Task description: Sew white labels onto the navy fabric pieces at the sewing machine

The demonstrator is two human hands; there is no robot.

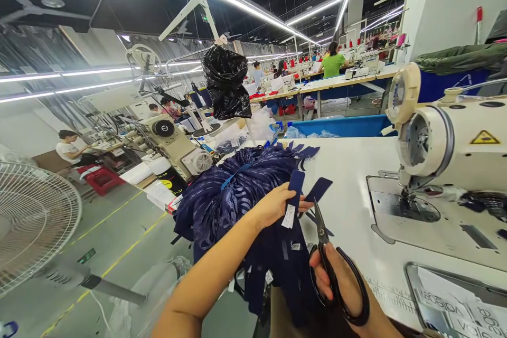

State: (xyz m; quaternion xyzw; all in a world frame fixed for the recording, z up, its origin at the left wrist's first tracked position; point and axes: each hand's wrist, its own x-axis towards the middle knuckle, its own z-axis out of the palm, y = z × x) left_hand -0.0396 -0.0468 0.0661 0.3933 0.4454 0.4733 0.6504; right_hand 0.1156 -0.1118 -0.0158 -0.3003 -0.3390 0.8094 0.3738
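My left hand [279, 205] grips a navy fabric strap [298, 182] with a white printed label [289, 216] on it. A second navy strap end [319, 189] sticks out just beyond my fingers. In my right hand [335, 280] is a pair of black-handled scissors [321, 227], its blades pointing up towards the strap ends. The blades look almost together. Beneath and behind my left hand lies a large bundle of navy fabric pieces [237, 185], banded with a blue tie [235, 175]. More labelled straps hang over the table edge in front of me.
A white sewing machine [455, 142] stands on the table [348, 163] at the right. Printed labels [451, 296] lie in a recess at the front right. On the left are a floor fan [35, 227] and another machine [170, 137]. A black plastic bag [226, 82] hangs ahead. People sit at machines farther off.
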